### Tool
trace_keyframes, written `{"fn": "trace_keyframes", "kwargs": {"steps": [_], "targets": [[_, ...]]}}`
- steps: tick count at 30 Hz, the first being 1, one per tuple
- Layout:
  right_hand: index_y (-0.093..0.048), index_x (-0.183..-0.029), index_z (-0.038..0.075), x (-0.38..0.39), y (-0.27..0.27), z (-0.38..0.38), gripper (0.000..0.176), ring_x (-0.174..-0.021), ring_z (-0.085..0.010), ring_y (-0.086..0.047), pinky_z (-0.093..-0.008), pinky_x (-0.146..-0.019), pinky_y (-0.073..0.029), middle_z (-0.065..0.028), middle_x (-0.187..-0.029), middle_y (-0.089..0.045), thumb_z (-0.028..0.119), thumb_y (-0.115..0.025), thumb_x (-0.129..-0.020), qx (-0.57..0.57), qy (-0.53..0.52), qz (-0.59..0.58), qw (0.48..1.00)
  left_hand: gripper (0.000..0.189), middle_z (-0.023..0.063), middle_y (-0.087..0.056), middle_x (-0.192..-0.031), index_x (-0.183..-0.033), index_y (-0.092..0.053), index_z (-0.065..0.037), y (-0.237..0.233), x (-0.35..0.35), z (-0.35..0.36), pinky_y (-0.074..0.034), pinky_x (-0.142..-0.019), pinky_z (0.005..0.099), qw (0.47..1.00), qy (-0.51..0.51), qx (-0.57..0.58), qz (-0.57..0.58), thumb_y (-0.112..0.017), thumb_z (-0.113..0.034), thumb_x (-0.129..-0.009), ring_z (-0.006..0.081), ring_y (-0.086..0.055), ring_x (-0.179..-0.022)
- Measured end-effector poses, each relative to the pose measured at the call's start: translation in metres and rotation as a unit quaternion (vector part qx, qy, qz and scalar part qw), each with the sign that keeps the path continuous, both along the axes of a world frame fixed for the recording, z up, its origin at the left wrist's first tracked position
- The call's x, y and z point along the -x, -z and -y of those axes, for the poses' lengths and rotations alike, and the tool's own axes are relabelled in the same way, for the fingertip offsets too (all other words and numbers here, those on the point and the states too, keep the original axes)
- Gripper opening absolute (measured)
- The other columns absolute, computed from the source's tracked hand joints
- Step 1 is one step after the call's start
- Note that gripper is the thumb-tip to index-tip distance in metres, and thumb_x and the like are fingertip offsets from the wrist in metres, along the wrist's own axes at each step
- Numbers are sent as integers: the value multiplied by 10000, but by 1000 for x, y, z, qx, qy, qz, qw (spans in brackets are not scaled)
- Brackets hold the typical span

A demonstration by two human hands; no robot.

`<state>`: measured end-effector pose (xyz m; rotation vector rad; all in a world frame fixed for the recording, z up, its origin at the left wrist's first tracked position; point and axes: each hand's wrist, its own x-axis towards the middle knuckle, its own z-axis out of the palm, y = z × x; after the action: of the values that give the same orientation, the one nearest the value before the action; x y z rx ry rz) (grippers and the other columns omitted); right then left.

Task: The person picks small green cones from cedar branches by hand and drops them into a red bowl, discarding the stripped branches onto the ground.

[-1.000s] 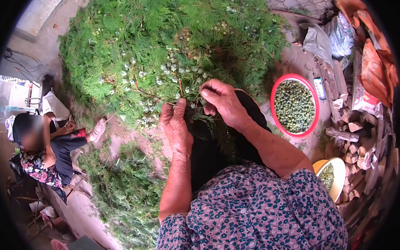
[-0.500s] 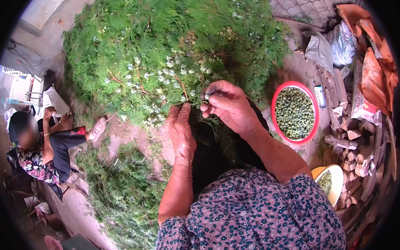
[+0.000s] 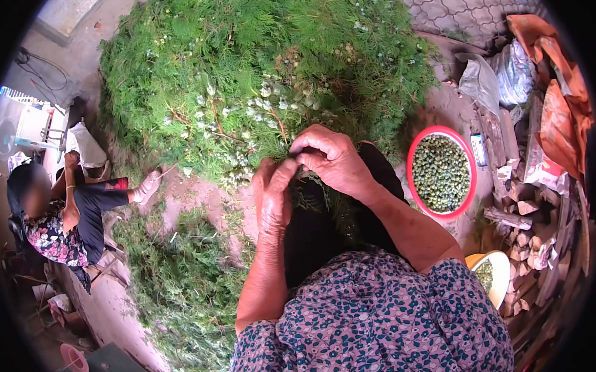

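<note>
A leafy green branch [image 3: 276, 118] with pale blue-green seed cones lies in front of me, its reddish stem running down to my fingers. My left hand [image 3: 272, 193] is closed on the stem end of this branch. Against its fingertips, my right hand [image 3: 330, 157] is pinched; whatever lies between its fingers is hidden. Beyond both hands rises a large heap of green branches [image 3: 240, 44]. A red-rimmed basin [image 3: 472, 173] full of green cones stands to the right.
A seated person [image 3: 50, 221] is at the left. More cut greenery [image 3: 183, 269] lies at lower left. On the right are a yellow basin [image 3: 501, 277], stacked firewood [image 3: 520, 244], plastic sacks [image 3: 511, 73] and an orange sheet [image 3: 558, 111].
My right hand has moved down and left, from just apart to touching my left fingertips. The small cone seen at its fingers earlier is now hidden. The view has shifted slightly.
</note>
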<state>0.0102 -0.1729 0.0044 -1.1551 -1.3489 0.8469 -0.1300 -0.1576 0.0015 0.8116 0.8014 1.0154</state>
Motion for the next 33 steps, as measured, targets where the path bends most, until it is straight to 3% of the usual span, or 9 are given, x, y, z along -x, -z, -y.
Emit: {"fn": "trace_keyframes", "kwargs": {"steps": [1, 4, 8, 11, 14, 17, 20, 23, 33], "targets": [[-581, -867, -2, 0, 1, -1, 154, -716, -144, -607, -240, -625, -494, -61, -799, -565, -95, -561, -746, -12, 2, 35, 999, 159, 71, -586, -808, -869, -534, 9, 5, -1, -1, -440, -762, 275, 1000, -1, 0, 0, -610, -114, -801, 135, -547, -802], [-579, -859, -11, 5, -2, 0, 142, -701, -142, -600, -241, -616, -490, -54, -798, -577, -91, -564, -743, -7, 14, -23, 1000, 152, -1, -556, -710, -785, -511, -57, 8, -11, -1, -429, -553, 229, 998, -61, 19, 0, -601, -158, -854, 82, -501, -590], [-581, -861, -10, 3, 2, 0, 119, -691, -122, -590, -232, -588, -477, -46, -787, -589, -76, -558, -765, 37, 17, -74, 996, 149, 0, -556, -704, -775, -509, -66, 17, -7, -4, -442, -560, 234, 999, -48, -15, 0, -601, -154, -852, 74, -506, -597], [-560, -941, 4, -8, 10, 0, 118, -681, -91, -567, -216, -556, -451, -55, -761, -580, -15, -512, -835, 48, -9, -312, 949, 160, -2, -554, -694, -755, -500, -72, 18, -7, -5, -444, -554, 234, 998, -47, -27, -45, -599, -152, -853, 69, -502, -594], [-546, -958, -1, -17, 5, 5, 121, -654, -90, -545, -222, -566, -444, -63, -750, -579, 0, -510, -843, 69, -17, -369, 927, 143, -9, -552, -699, -757, -496, -75, 21, -8, -5, -430, -538, 221, 996, -48, -45, -67, -602, -113, -845, 66, -496, -590], [-560, -925, -1, -19, 7, 10, 102, -644, -90, -532, -225, -578, -443, -41, -770, -561, 2, -551, -823, 108, -40, -321, 940, 128, -14, -556, -716, -767, -494, -72, 17, -13, -4, -428, -540, 213, 998, -63, -8, -29, -605, -55, -829, 65, -510, -604], [-600, -853, 13, -14, 9, 10, 147, -705, -125, -541, -268, -609, -439, -40, -787, -504, -34, -634, -718, 23, 34, -8, 999, 99, -1, -582, -756, -821, -518, -52, 34, -8, -8, -437, -549, 210, 996, -46, -80, -15, -601, 0, -811, 71, -536, -632], [-614, -889, 19, -7, 8, 7, 216, -722, -164, -548, -270, -619, -441, -51, -789, -539, -38, -665, -687, -39, 59, 114, 991, 191, -18, -533, -697, -742, -459, -70, 15, -14, -6, -437, -560, 195, 998, -47, -29, -41, -597, 50, -796, 54, -506, -635], [-600, -829, 8, -7, 14, 5, 167, -696, -186, -540, -284, -601, -435, -69, -749, -522, -35, -656, -678, -42, 68, 125, 989, 174, 83, -623, -827, -870, -510, -11, 23, -15, -11, -477, -616, 213, 999, -31, -26, 4, -607, 85, -763, 100, -579, -709]]}}
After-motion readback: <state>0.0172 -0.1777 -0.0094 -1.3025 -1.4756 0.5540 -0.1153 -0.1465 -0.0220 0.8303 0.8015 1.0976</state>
